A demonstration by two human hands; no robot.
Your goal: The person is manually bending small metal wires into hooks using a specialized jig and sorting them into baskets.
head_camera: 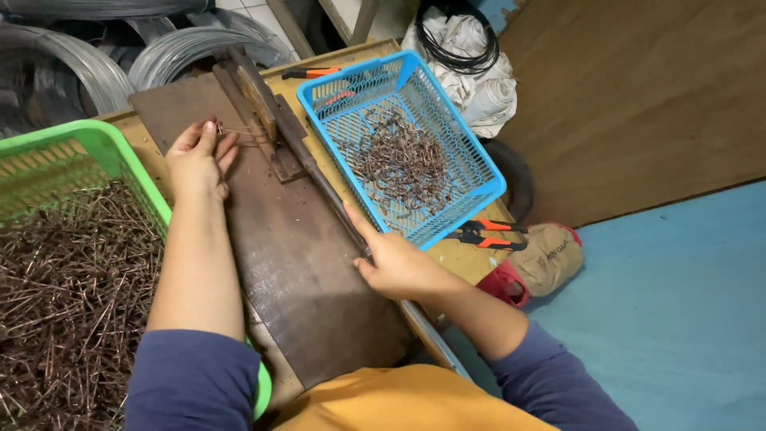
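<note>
Rusty wire (231, 129) pinched left; right grips lever (319, 179).

Single head-worn view, looking steeply down and slightly forward from above the person's chest onto a wooden board (303, 263) on a table (455, 255), close enough that both forearms fill the lower frame. The frame tilts; a green basket (96, 144) is cut off at the left edge, and blue floor (678, 319) fills the right. No second view, so nothing shared.
</note>
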